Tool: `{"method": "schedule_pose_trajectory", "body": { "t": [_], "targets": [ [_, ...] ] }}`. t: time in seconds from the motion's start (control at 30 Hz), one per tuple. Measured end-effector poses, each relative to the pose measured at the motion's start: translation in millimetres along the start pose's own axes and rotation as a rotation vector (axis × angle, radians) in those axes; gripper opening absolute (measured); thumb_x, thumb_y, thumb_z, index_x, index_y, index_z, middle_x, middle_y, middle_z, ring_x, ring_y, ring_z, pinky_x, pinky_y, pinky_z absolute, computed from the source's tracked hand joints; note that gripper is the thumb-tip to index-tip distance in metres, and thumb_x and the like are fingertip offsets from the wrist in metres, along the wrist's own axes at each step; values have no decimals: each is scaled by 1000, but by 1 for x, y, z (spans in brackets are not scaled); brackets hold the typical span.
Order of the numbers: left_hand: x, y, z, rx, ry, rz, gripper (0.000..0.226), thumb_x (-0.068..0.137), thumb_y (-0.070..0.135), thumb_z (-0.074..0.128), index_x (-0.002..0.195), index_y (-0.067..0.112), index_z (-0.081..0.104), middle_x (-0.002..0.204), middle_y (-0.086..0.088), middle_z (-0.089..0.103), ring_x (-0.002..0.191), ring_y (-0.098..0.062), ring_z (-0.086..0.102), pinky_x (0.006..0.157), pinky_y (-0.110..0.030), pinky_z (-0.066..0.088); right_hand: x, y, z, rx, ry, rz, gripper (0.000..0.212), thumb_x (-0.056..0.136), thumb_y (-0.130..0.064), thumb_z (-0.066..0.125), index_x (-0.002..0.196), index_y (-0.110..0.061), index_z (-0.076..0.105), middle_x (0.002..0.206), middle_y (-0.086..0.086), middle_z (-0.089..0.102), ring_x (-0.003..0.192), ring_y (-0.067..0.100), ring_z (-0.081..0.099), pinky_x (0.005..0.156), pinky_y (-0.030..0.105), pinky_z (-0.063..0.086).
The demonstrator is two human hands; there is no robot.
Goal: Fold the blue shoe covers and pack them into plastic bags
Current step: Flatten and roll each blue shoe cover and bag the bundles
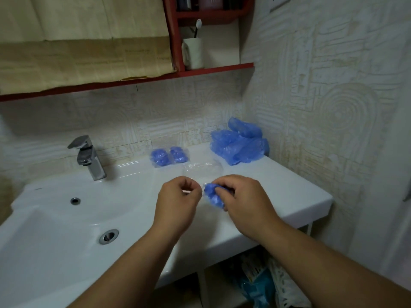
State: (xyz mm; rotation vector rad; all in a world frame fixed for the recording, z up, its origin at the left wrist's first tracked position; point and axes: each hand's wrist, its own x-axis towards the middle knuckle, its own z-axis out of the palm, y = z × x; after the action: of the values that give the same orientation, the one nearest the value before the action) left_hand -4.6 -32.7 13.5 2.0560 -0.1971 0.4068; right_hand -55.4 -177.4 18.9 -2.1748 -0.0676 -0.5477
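Right hand (240,196) fingers curled round 1 folded shoe cover (213,197), left hand (179,197) apparently pinched the plastic bag (202,189), whose mouth needed holding wide for entry.

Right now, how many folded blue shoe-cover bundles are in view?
3. The left bagged bundle and right bagged bundle lie side by side at the back of the counter; the third bundle is in the right hand. The unfolded pile may hide more.

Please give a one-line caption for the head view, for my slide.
At a white sink, the right hand grips a folded blue shoe cover; the left hand pinches a clear bag.
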Motion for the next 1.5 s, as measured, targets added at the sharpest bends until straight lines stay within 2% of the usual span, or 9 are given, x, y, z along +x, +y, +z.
{"method": "schedule_pose_trajectory", "body": {
  "t": [0.07, 0.23, 0.43, 0.57, 0.8, 1.0, 1.2, 1.37, 1.5],
  "targets": [
    [-11, 3, 2, -55, 7, 5, 15, 88, 12, 66, 75, 20, 69, 75, 7, 68, 73, -8, 65, 70, -28, 55, -1, 3, 1, -35, -103, 62, 21, 98, -28, 58, 113, -25, 72, 103, -7, 70, 88, 7, 62, 84, 22, 54],
    [-27, 2, 9, 53, 47, 131, 19, 92, 17, 64, 81, 32, 58, 92, 12, 60, 85, -2, 59, 71, -9, 43, -2, 7, 0, -172, -238, 159, 22, 97, -34, 58, 112, -26, 72, 100, -3, 70, 83, 10, 63, 81, 19, 50],
    [-34, -8, 12, 251, 88, 246, 15, 90, 23, 68, 88, 33, 58, 88, 14, 54, 78, -4, 55, 67, -16, 46, -1, 9, -5, 101, -194, 154, 19, 96, -23, 62, 111, -23, 73, 86, -10, 67, 66, 3, 60, 59, 13, 48],
    [-40, -7, 14, 216, 60, 243, 12, 93, 20, 64, 91, 30, 58, 88, 13, 56, 77, -5, 56, 67, -9, 42, -2, 12, -4, 67, -210, 125, 29, 97, -21, 60, 124, -28, 68, 102, -10, 68, 67, 1, 58, 63, 12, 48],
    [-45, -4, 13, 236, 74, 374, 16, 90, 18, 67, 88, 31, 57, 88, 12, 57, 77, -7, 56, 68, -9, 42, -3, 12, -6, 54, -450, 334, 39, 97, -16, 54, 134, -30, 58, 79, -3, 64, 62, 8, 61, 57, 18, 48],
    [-55, -17, 23, 308, 54, 392, 18, 83, 19, 77, 91, 30, 65, 86, 17, 57, 69, -4, 52, 62, -5, 38, 2, 15, -11, 503, -231, 545, 17, 92, -6, 61, 100, -10, 75, 76, 13, 72, 49, 10, 54, 50, 23, 46],
    [-67, -7, 37, 203, 75, 413, 30, 81, 11, 74, 87, 35, 57, 85, 19, 56, 76, -3, 52, 65, -13, 47, -4, 12, 2, 467, -10, 560, 6, 86, -19, 74, 89, -15, 76, 75, 7, 72, 46, 14, 52, 47, 24, 43],
    [-74, -1, 44, 205, 43, 388, 39, 78, 11, 78, 80, 37, 49, 80, 19, 52, 66, -4, 52, 60, -9, 44, -1, 8, 0, 408, 141, 568, 18, 83, -30, 79, 83, -17, 66, 72, 5, 66, 42, 14, 50, 44, 22, 40],
    [-76, -1, 43, 190, 50, 379, 37, 82, 12, 75, 81, 37, 49, 81, 20, 53, 68, -5, 54, 63, -6, 43, -4, 9, -5, 426, 49, 538, 15, 83, -31, 78, 86, -18, 70, 70, 4, 67, 43, 13, 48, 43, 21, 39]
  ]
}}
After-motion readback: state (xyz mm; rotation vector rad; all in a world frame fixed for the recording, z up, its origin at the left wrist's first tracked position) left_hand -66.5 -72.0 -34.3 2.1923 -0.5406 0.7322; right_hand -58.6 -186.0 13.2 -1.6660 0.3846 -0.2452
